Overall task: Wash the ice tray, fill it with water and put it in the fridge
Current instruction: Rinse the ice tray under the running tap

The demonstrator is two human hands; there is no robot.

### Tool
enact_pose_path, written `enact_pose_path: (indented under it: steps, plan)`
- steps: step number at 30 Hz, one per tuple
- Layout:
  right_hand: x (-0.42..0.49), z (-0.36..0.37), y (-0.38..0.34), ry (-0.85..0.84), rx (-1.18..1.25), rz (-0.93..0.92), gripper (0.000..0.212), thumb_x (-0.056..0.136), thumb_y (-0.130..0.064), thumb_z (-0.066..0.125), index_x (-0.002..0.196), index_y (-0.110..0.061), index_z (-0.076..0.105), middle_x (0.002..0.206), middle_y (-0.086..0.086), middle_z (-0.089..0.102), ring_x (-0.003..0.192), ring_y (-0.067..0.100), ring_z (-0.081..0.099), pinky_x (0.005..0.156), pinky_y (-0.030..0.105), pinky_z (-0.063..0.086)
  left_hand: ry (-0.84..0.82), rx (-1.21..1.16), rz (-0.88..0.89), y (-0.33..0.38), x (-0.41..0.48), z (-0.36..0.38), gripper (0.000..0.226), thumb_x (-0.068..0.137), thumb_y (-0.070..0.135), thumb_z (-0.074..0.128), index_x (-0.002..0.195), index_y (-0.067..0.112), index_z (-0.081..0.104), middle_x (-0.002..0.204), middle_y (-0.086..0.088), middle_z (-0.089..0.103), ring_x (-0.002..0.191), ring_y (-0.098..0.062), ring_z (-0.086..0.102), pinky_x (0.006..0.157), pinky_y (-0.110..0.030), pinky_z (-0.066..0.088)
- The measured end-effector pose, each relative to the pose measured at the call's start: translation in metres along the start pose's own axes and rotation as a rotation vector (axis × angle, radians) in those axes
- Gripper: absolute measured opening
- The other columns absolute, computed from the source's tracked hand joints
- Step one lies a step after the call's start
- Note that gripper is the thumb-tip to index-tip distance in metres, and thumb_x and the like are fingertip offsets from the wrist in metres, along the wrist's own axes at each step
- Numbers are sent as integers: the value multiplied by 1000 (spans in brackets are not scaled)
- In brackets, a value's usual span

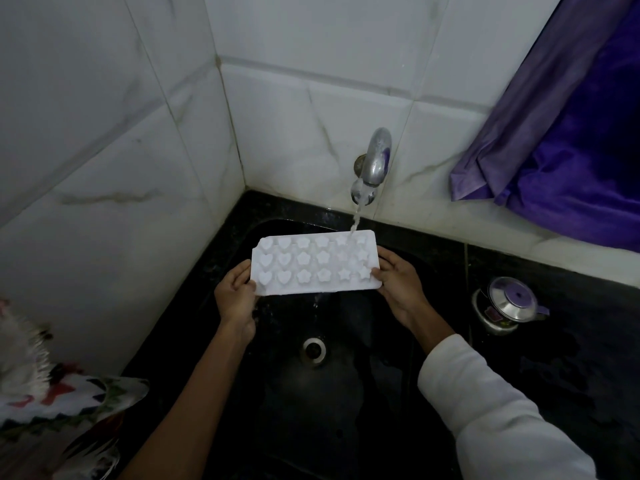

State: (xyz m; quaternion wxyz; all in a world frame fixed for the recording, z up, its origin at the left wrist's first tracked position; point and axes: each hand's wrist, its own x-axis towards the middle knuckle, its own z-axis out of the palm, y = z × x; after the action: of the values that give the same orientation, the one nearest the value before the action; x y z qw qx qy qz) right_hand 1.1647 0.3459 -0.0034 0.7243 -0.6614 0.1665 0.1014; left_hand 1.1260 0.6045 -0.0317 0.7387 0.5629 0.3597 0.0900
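A white ice tray [313, 263] with heart, flower and star moulds is held level over the black sink [363, 393]. My left hand [237, 292] grips its left end, thumb on top. My right hand [398, 282] grips its right end. A metal tap [377, 157] on the tiled wall is running, and the stream of water [356, 216] lands on the tray's far right corner. Water drips off the tray's near edge into the sink.
The sink drain [314, 348] lies below the tray. A small steel kettle with a purple knob [509, 303] stands on the black counter [571, 375] at right. A purple curtain [571, 133] hangs at upper right. Patterned cloth [52, 410] shows at lower left.
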Motion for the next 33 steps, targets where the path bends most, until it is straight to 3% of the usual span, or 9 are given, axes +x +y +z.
enact_pose_path:
  steps: [7, 13, 24, 30, 33]
  plan:
    - [1, 12, -3, -47, -17, -12, 49, 95, 14, 48, 137, -9, 57, 125, 9, 69, 112, 24, 68, 94, 40, 57, 134, 10, -56, -12, 1, -6, 53, 79, -23, 46, 111, 15, 66, 113, -4, 71, 105, -23, 70, 93, -44, 59]
    - [8, 19, -6, -37, -35, -8, 44, 97, 10, 49, 136, -7, 59, 125, 10, 69, 112, 24, 68, 96, 41, 56, 147, -17, -65, -13, -3, -6, 55, 79, -26, 48, 121, 5, 64, 108, -5, 70, 103, -24, 69, 91, -42, 59]
    - [-3, 24, -7, -115, -12, 13, 36, 98, 3, 54, 129, -12, 63, 112, 0, 74, 103, 15, 72, 82, 28, 58, 223, 45, -131, -33, -11, -16, 45, 86, -19, 47, 119, 5, 66, 112, -10, 71, 101, -25, 70, 82, -34, 59]
    - [-16, 19, 3, -148, 28, 41, 38, 95, 6, 57, 125, -15, 63, 114, 3, 75, 103, 16, 72, 80, 28, 58, 241, 46, -190, -45, -12, -23, 33, 91, -8, 56, 117, 9, 67, 110, -11, 72, 96, -25, 71, 75, -33, 59]
    - [-20, 13, 11, -145, 40, 60, 42, 94, 9, 56, 129, -13, 62, 115, 4, 74, 105, 18, 72, 79, 29, 59, 259, 73, -203, -49, -8, -25, 30, 91, -7, 55, 108, 14, 68, 111, -12, 73, 97, -27, 72, 82, -38, 61]
